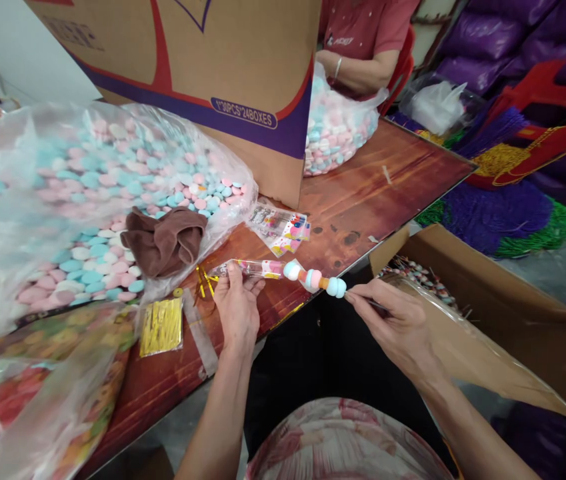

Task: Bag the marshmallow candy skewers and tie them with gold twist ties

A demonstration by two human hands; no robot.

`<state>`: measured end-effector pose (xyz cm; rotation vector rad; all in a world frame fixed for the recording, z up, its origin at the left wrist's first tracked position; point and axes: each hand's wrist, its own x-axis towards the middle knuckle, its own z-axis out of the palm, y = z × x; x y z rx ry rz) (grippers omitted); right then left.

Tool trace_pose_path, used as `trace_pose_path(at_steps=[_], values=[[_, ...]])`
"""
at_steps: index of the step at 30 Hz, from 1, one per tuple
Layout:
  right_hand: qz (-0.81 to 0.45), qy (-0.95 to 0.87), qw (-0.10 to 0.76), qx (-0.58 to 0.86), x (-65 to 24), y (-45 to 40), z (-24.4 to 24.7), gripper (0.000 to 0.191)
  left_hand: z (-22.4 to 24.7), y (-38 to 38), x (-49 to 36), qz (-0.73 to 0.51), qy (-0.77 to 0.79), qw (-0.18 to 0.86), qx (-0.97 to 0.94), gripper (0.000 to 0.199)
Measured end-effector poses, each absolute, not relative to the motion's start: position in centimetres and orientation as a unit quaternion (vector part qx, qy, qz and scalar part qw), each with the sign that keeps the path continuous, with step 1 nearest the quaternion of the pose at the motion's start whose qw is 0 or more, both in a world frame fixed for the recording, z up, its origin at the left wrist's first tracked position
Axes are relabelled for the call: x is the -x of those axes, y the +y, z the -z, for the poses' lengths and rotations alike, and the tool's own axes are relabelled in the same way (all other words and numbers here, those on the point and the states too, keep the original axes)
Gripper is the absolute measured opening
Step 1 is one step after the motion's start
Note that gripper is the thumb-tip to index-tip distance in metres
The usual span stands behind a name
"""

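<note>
My left hand pinches a narrow clear printed wrapper, held out above the table's front edge. The wrapper's right end meets the tip of a candy skewer strung with blue, white, pink and orange pieces. My right hand is closed on the stick at the skewer's right end. Behind the wrapper lie flat printed wrappers. Left of my left hand are a packet of gold twist ties and a few loose gold ties.
A large bag of pastel candies with a brown cloth covers the table's left. A tall carton stands behind. An open box of skewers is at right. Across the table, a person sits by another candy bag.
</note>
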<state>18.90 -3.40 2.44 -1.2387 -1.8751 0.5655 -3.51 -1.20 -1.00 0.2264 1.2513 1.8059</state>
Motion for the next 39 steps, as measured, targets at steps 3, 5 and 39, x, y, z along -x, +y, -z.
trace_pose_path(at_steps=[3,5,39], values=[[-0.173,-0.760,0.408,0.475,-18.6,-3.7,-2.4,0.010,1.0,-1.2,3.2,-0.733,0.515,0.436,-0.089,0.041],[-0.124,-0.779,0.403,0.464,-18.5,-3.9,-2.4,0.010,1.1,-1.2,3.0,-0.736,0.518,0.425,-0.093,0.040],[-0.307,-0.746,0.320,0.497,-18.4,-3.8,-1.9,0.017,2.1,-1.2,3.8,-0.703,0.608,0.260,-0.261,0.038]])
